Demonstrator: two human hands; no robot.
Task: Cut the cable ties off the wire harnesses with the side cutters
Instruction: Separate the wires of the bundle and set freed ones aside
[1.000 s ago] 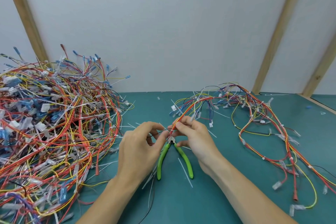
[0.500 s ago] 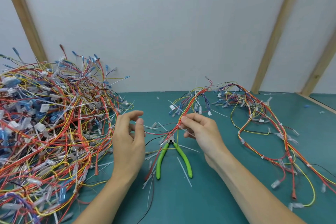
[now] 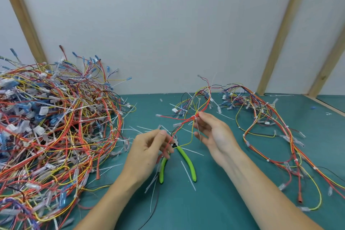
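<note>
The red-and-yellow wire harness is being held up over the green-handled side cutters lying untouched on the teal mat; spreading it should expose its remaining white cable tie for snipping. The right hand is pinching the wires at that tie, the left hand pinching red strands nearer. Since half a second ago, both hands have been drawing apart, the right lifting farther.

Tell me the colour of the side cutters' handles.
Bright green handles on the side cutters, lying on the table; head view, the only one.
</note>
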